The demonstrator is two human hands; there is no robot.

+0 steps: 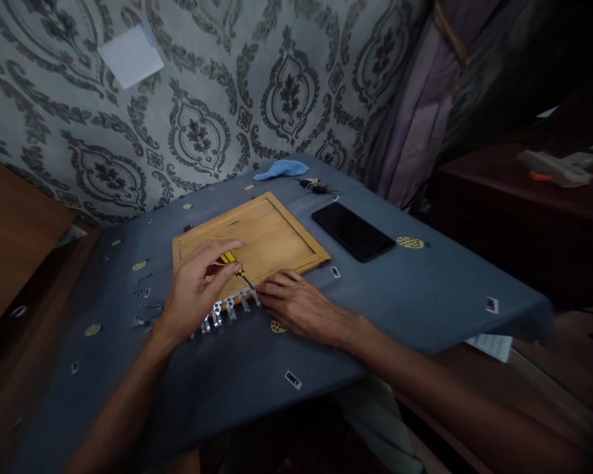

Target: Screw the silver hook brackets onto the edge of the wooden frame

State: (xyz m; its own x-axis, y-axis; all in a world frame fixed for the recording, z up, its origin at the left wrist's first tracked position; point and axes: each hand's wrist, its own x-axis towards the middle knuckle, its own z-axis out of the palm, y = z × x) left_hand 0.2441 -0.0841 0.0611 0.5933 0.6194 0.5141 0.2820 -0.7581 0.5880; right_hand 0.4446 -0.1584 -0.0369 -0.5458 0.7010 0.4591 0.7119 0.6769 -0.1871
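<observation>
A yellow-and-black screwdriver [233, 262] slants down to the right, its handle within the curled fingers and thumb of my left hand [197, 280]. Its shaft points at the near edge of a framed wooden board [261, 230] lying on the table. Along that edge runs a metal hook rail [230, 304] with several hooks hanging toward me. My right hand [299, 304] is bent over the right end of the rail, fingers pressed together right by the screwdriver tip. Whatever lies under those fingertips is hidden.
A black smartphone [353, 230] lies right of the board. Behind it are keys [313, 186] and a blue cloth [281, 169]. Small metal parts [145, 319] are scattered on the blue tablecloth [415, 309] at left. The patterned wall [197, 131] stands close behind the table.
</observation>
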